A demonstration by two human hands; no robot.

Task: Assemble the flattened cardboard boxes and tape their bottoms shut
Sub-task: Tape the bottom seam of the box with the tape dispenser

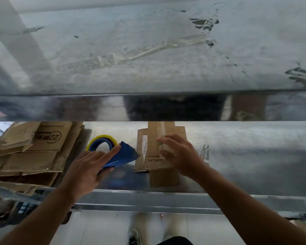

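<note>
While left hand (86,167) lies flat on the tape dispenser (126,154), right hand (180,156), fingers relaxed, touches a flattened box (163,178).

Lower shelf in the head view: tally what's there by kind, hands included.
Stack of flattened brown cardboard boxes: 1 (sheets too overlapped to count)
Small flattened brown cardboard box, lying apart: 1
Blue tape dispenser with yellow-rimmed roll: 1
Hands: 2, left hand and right hand
Total: 5

box (160,138) top behind shelf (148,106), cardboard stack (25,152) cropped
</note>
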